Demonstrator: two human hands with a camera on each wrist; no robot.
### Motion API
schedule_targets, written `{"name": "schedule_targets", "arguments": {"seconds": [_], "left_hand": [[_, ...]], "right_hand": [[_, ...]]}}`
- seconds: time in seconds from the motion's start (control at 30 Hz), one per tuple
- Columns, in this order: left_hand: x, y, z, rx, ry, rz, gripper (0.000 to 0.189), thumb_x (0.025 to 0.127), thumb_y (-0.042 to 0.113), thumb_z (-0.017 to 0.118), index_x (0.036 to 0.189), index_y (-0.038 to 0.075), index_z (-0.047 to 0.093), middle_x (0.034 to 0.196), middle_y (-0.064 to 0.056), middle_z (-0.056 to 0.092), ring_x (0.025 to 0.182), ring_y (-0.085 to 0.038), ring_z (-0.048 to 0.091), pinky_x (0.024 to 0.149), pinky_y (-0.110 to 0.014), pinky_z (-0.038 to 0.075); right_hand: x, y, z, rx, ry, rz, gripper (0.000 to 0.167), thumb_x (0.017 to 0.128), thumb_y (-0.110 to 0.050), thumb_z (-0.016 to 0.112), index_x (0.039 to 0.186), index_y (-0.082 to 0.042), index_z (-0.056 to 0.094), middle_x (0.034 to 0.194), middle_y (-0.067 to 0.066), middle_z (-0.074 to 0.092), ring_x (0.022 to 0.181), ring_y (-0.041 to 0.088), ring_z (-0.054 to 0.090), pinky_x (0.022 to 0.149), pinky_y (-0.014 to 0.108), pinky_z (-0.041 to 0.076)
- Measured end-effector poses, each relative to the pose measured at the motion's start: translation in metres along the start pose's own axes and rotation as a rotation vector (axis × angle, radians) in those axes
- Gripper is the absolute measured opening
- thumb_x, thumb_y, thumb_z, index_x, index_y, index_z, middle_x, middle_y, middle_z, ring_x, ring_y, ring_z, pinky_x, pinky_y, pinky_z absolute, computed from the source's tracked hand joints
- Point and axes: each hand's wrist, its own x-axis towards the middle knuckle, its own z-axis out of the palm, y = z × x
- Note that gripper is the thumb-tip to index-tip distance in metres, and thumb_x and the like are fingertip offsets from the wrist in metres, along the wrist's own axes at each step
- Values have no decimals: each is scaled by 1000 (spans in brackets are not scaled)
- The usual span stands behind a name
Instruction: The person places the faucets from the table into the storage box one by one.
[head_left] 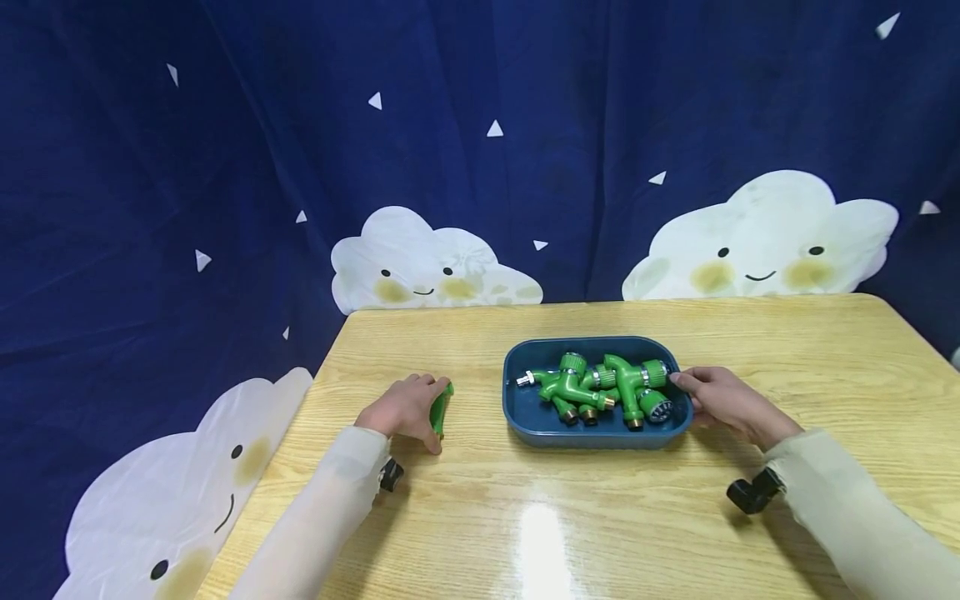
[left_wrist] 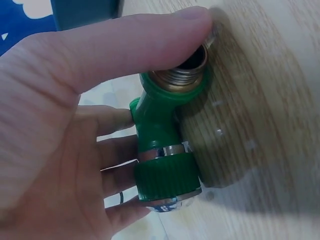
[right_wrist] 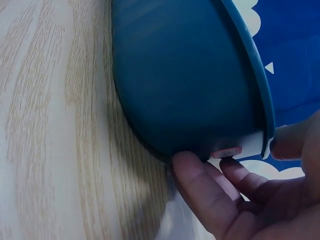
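My left hand [head_left: 405,407] holds a green tap [left_wrist: 159,122] at the table's left side. In the left wrist view, the thumb lies across its threaded brass end and the fingers bear on its far side; a ribbed green collar with a silver ring is at the lower end. Several more green taps [head_left: 572,390], with brass threads and ribbed collars, lie piled in a dark blue plastic bin [head_left: 592,440]. At the bin's right end, my right hand [head_left: 731,404] grips it, thumb at the rim and fingers against the outer wall, as the right wrist view shows.
The bin stands on a light wood table [head_left: 465,508], right of my left hand. Behind the table hangs a dark blue curtain [head_left: 450,167] with white clouds. Each wrist carries a black camera mount [head_left: 753,492].
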Motion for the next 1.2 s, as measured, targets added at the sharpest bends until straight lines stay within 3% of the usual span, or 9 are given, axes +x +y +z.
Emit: {"name": "schedule_targets", "arguments": {"seconds": [0.27,0.67,0.97,1.2], "left_hand": [[1,1,0,-28,22,-17,107,60,40,94,149,13,40,129,-9,57,115,-27,52,99,-46,48],[-2,10,-15,-83,163,-53,113,65,46,91,154,8,32,140,-14,52,119,-29,54,99,-46,49],[-8,28,-22,-100,161,-67,114,67,49,89,156,9,30,144,-14,50,121,-30,54,97,-46,50],[-9,37,-20,-105,155,-53,111,67,52,88,154,11,33,131,-11,56,105,-25,55,82,-41,51]], "right_hand": [[1,1,0,-7,3,-2,57,108,-31,35,138,18,36,103,9,67,83,7,68,76,29,59],[1,2,-1,-13,7,2,59,108,-31,35,140,19,34,102,9,68,83,8,68,76,30,59],[-1,3,-2,-7,4,-2,58,108,-30,34,139,19,35,106,12,67,85,8,68,77,30,59],[-1,3,-1,-18,14,11,58,108,-32,34,139,18,36,108,13,66,85,7,67,77,28,59]]}}
